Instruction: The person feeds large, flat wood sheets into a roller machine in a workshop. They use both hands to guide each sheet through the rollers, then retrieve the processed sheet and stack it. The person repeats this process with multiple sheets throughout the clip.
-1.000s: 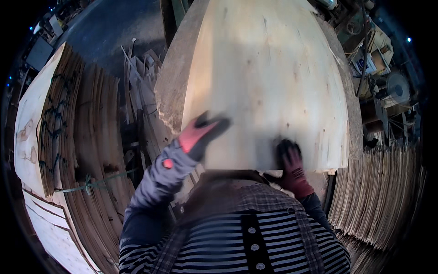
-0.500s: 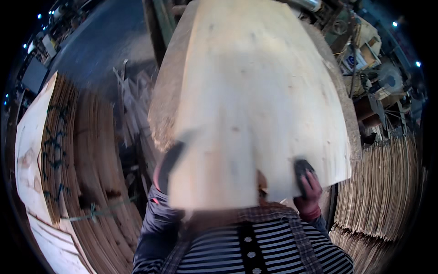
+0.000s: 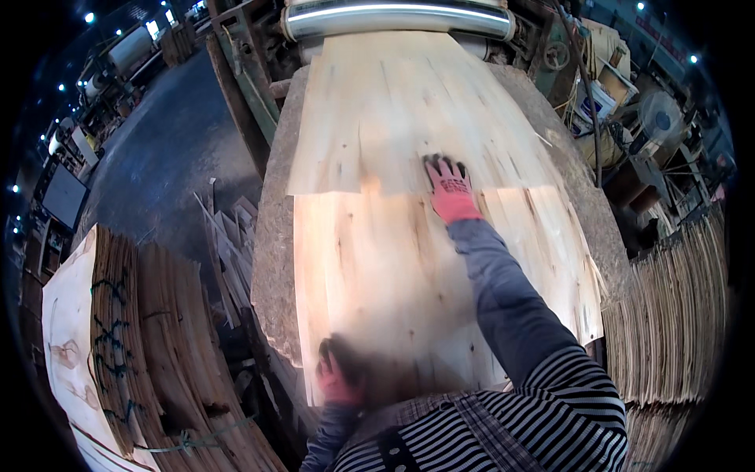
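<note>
My right hand (image 3: 452,190), in a pink glove with dark fingertips, lies with fingers spread near the seam between two thin wood veneer sheets. Its fingers rest on the far sheet (image 3: 385,102), which reaches up to a shiny metal roller (image 3: 401,20). Below the seam is the near sheet (image 3: 393,275), stretching down toward my body. My left hand (image 3: 342,376), gloved the same way, is at the near sheet's lower left. Motion smears its fingers, so their grip is unclear.
Under the sheets a worn brown bench top (image 3: 275,275) shows at both sides. Tied veneer stacks (image 3: 173,330) stand at left, with broken strips (image 3: 228,252) beside them. More stacked veneer (image 3: 668,315) is at right, below a fan (image 3: 661,118).
The raised, blurred sheet now lies on the bench. My right hand has moved from its near right edge far forward to the seam. The roller has come into fuller view.
</note>
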A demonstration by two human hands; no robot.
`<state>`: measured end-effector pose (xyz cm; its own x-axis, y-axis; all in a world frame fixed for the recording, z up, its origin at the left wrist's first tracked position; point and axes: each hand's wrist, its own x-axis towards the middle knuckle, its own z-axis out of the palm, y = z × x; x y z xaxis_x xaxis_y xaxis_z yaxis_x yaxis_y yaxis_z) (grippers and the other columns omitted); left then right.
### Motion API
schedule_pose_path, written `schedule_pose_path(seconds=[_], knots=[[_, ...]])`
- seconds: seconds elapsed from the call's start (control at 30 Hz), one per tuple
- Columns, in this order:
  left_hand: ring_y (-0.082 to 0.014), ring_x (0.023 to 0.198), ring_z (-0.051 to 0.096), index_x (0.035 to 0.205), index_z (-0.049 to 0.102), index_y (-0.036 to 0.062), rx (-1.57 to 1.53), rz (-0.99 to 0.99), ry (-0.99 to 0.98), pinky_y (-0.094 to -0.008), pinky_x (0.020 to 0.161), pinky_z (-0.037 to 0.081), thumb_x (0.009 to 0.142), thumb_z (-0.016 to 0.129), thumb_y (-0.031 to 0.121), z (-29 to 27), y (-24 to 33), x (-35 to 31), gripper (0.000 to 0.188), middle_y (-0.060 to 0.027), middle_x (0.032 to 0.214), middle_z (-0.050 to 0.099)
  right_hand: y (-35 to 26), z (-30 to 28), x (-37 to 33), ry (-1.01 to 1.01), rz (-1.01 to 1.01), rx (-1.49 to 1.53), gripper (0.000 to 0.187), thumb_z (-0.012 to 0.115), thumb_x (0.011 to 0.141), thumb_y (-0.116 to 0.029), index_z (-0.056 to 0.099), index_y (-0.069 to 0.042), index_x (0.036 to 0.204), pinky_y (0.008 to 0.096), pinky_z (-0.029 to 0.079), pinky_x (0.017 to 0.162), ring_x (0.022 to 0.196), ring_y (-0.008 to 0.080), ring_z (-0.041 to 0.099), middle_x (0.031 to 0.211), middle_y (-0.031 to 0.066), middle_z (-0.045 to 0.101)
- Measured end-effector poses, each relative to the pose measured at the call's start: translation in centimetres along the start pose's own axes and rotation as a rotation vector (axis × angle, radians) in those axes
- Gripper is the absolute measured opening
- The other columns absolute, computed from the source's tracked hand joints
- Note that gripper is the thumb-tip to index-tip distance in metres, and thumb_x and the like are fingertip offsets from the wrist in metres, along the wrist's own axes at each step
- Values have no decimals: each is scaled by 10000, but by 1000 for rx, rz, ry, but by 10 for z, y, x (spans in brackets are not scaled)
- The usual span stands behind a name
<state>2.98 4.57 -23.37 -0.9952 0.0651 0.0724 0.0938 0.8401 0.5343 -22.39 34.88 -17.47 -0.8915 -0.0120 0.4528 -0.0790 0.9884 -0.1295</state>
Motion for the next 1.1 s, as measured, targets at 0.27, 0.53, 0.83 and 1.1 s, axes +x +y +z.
schedule_pose_path(seconds=[0.27, 0.53, 0.83, 1.1], knots=[[-247, 874, 559, 1230, 385, 67, -468, -281, -10, -324, 732, 474, 699, 640, 144, -1, -64, 26, 594, -130, 983, 559, -57, -55, -108, -262, -156, 342, 669, 540, 758, -402, 299, -65, 1283, 431, 185, 1019, 1213, 349, 261, 1307, 183, 299], [-129, 867, 557, 1005, 556, -33, -1149, -95, -459, -248, 785, 420, 832, 493, 104, -84, 54, 58, 230, -71, 910, 602, -46, -152, -292, -561, -259, 317, 813, 691, 593, -388, 348, -20, 1232, 502, 200, 993, 1191, 401, 266, 1278, 232, 294], [-178, 986, 526, 1205, 343, -51, -1169, 445, -410, -268, 839, 422, 848, 490, 111, -104, 90, -17, 419, -143, 1090, 533, 5, -197, -385, 5, 53, 362, 450, 484, 799, -157, 394, 22, 1202, 390, 330, 959, 1135, 322, 411, 1206, 202, 435], [-307, 1092, 424, 1227, 332, -32, -1437, -190, 151, -358, 926, 342, 789, 525, 184, -103, -24, 38, 525, -208, 1202, 415, -81, -215, -292, -285, -128, 177, 552, 636, 619, -249, 497, -100, 1133, 438, 356, 902, 1053, 362, 425, 1177, 189, 435]])
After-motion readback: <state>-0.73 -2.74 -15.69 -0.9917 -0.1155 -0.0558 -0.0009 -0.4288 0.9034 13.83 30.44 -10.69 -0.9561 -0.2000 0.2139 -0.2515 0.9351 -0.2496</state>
